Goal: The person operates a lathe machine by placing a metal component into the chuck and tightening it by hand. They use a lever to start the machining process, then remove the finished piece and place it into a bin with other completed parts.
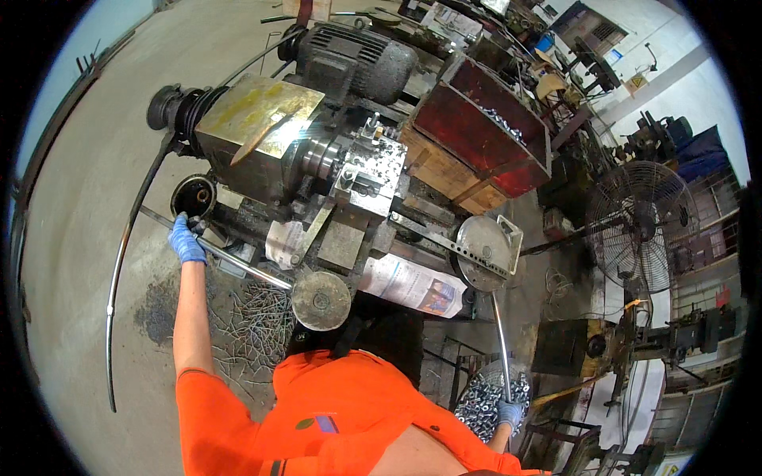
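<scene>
The left hand [187, 241], in a blue glove, is at the outer part of the left metal rod [242, 262], its fingers curled over the shaft and pressed closed on it, so the rod passes beneath and within them, one end jutting just beyond the glove and the other running to a round metal disc [321, 301] in front of the person's orange shirt [341, 412]. A dark round cup-shaped part [194, 197] sits just beside those fingertips. The right hand [510, 414], also gloved in blue, is at the lower end of the right metal rod [501, 345]; its fingers appear wrapped around that end, though their far side is hidden. This rod slopes up from the glove toward a round plate [482, 239] on the machine, and a basket [488, 370] heaped with small metal parts [480, 404] lies near the same hand. Between the two hands, and well apart from both, stand the machine's shiny chuck [321, 159] and its block-shaped housing [258, 119], with a pointed stick [260, 141] lying across the top. A printed sheet [413, 285] rests below the perforated bar [446, 243], and thin metal scraps [252, 329] are strewn over the floor [87, 278].
</scene>
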### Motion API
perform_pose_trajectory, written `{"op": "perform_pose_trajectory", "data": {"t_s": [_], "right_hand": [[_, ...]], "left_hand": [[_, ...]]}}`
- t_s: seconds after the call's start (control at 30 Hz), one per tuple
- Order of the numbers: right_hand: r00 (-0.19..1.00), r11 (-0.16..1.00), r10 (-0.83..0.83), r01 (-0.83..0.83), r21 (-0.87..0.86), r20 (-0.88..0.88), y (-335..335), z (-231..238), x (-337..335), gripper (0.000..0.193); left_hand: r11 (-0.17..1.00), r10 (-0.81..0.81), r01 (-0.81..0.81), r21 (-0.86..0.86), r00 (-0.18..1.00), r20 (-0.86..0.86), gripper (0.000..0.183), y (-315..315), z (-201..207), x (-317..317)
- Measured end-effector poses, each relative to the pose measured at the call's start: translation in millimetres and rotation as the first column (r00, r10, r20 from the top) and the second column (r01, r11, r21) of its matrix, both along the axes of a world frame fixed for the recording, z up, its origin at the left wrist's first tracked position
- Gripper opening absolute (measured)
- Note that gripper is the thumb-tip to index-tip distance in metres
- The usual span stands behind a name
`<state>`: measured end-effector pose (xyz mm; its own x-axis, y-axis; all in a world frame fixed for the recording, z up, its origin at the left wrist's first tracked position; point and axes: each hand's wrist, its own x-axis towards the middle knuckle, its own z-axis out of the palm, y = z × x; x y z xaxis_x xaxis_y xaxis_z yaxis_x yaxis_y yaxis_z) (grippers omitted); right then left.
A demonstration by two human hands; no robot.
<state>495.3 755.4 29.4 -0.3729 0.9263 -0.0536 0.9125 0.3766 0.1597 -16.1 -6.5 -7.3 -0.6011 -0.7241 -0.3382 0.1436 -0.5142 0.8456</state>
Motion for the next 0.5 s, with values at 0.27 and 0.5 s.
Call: {"op": "perform_pose_trajectory", "data": {"t_s": [0.27, 0.5], "right_hand": [[0.983, 0.983, -0.182, 0.183, 0.031, -0.036, -25, 13, -16, 0.045], [0.975, 0.975, -0.214, 0.216, 0.045, -0.054, -23, 12, -9, 0.043]], "left_hand": [[1.0, 0.005, -0.004, 0.028, 1.0, -0.024, 0.016, -4, -2, 0], [1.0, -0.012, 0.012, -0.005, 1.0, 0.005, 0.017, -4, -4, -1]]}}
